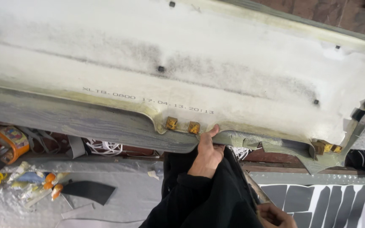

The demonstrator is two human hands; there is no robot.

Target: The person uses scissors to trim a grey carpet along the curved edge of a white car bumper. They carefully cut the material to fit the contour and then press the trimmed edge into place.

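The left hand [208, 154] presses its thumb against the lower edge of the large off-white fibrous moulded panel [191, 67], just beside two small yellow clips [183, 125], apparently smoothing the grey trim there. The right hand [275, 215] grips a thin tool [254, 190], low and ready; careful edge work seems next.

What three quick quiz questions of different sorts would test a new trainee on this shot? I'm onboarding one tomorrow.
1. True or false: the left hand presses on the lower edge of the large whitish panel.
2. What colour are the two small square blocks beside that hand?
3. Where is the right hand: A, on the panel; B, low at the frame's bottom edge?

Key: 1 true; 2 yellow; 3 B.
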